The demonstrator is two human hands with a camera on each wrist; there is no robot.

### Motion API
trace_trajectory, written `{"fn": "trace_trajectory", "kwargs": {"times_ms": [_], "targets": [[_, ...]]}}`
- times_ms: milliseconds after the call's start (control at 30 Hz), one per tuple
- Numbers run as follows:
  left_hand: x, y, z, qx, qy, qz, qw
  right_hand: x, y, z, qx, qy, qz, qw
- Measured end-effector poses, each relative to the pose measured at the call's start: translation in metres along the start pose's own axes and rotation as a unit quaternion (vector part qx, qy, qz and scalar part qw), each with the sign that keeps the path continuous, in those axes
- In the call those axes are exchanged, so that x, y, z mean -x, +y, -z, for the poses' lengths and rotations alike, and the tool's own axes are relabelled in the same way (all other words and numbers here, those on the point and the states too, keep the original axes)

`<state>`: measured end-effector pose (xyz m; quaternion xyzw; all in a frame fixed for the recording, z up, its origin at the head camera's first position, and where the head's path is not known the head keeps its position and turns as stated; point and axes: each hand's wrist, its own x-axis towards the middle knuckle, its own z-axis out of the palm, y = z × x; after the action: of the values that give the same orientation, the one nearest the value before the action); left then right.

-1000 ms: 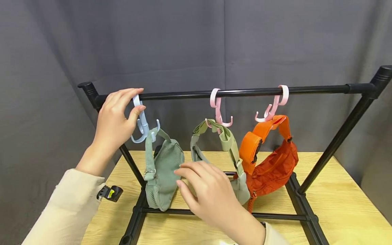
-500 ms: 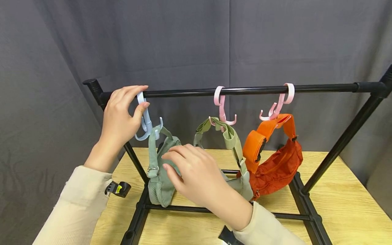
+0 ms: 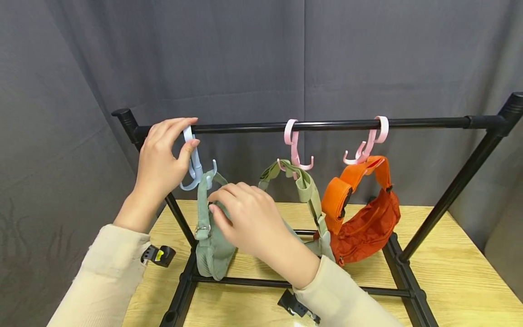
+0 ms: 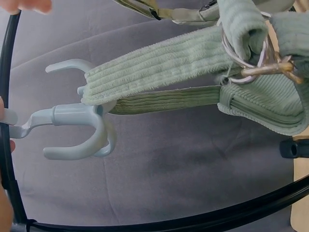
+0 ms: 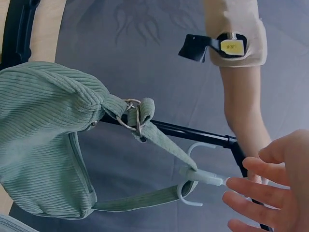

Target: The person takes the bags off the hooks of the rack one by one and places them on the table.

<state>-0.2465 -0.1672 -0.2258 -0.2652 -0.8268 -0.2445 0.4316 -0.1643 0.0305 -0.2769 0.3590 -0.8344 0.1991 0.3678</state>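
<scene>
My left hand (image 3: 161,161) pinches the upper part of a light blue multi-prong hook (image 3: 197,168) where it hangs on the black bar. From one prong hangs a mint-green corduroy bag (image 3: 214,254), its strap (image 4: 159,65) looped over the hook and a metal ring on the strap. My right hand (image 3: 249,218) is in front of the bag's upper part in the head view, fingers loosely bent and holding nothing. In the right wrist view, the fingers (image 5: 260,191) of that hand are spread near the hook, with the whole bag in sight at left.
Two pink hooks hang farther right on the black rack's bar (image 3: 245,127). The middle one (image 3: 295,145) carries an olive-green strapped bag (image 3: 312,200); the other (image 3: 369,141) carries an orange waist bag (image 3: 363,231). The rack stands on a wooden table (image 3: 461,272) before a grey curtain.
My right hand has moved up and left, from between the mint-green and olive bags to in front of the mint-green one. The left hand stays at the blue hook.
</scene>
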Motion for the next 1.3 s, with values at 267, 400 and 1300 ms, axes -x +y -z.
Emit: {"fn": "trace_trajectory", "kwargs": {"times_ms": [267,400,1300], "targets": [[-0.001,0.001,-0.001,0.003,0.001,0.002,1.0,-0.006,0.006,-0.01,0.02,-0.046,-0.038,0.998],[0.0,0.001,0.0,0.001,0.001,0.004,1.0,-0.006,0.009,-0.017,0.02,-0.07,-0.056,0.9958],[0.0,-0.001,-0.001,0.005,0.01,-0.005,0.9999,-0.008,0.005,-0.049,0.002,-0.114,-0.149,0.9822]]}}
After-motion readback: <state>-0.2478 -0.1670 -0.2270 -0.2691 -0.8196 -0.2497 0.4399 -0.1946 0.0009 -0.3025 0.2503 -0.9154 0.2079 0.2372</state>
